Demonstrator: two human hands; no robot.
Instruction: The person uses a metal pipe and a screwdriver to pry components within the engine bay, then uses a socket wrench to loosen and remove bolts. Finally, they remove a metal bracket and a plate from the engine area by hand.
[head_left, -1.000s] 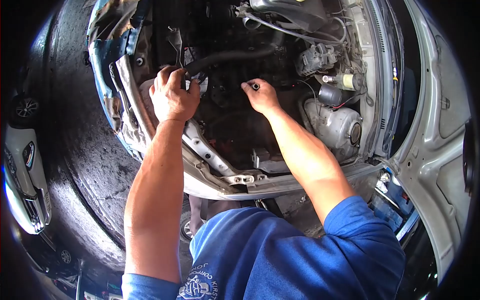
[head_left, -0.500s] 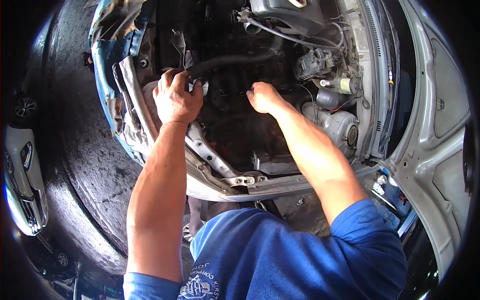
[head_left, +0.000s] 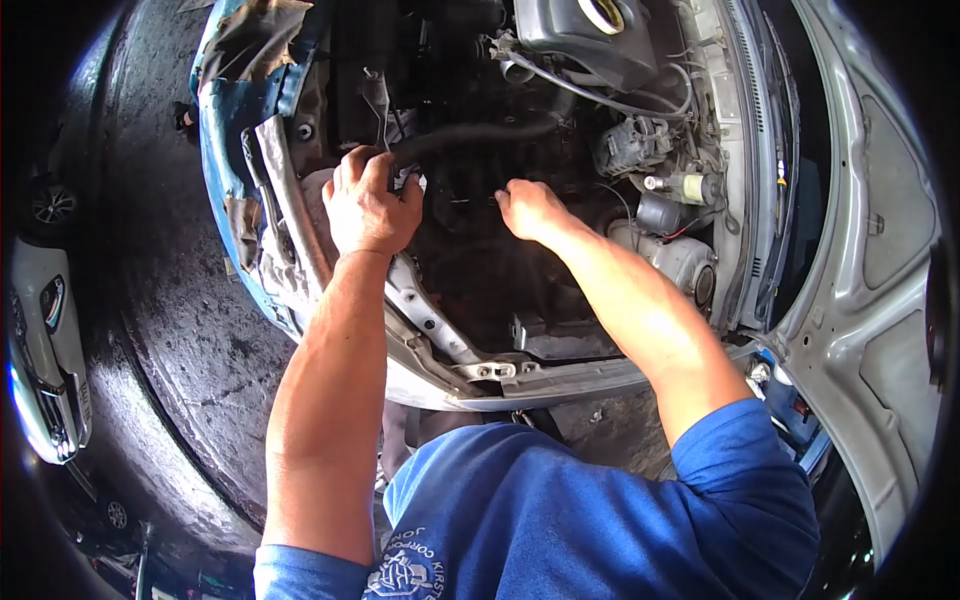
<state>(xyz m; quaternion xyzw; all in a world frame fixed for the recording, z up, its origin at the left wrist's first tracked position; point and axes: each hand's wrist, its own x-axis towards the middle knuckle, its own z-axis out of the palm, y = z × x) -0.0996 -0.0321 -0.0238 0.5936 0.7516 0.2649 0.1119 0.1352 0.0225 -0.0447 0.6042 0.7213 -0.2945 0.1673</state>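
Bare hands reach into the dark engine bay point(head_left: 470, 265), where the left hand point(head_left: 372, 210) arches its bent fingers near the end of a long black flexible hose point(head_left: 490, 132) and the right hand point(head_left: 533, 210) is curled narrow, below the hose and well apart from the other; what either grips, I can't tell.

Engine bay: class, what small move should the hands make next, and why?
Probably bring the right hand toward the left hand: the left's fingers curl down near the dark hose, while the right, seemingly closed, is apart from it over the engine bay.
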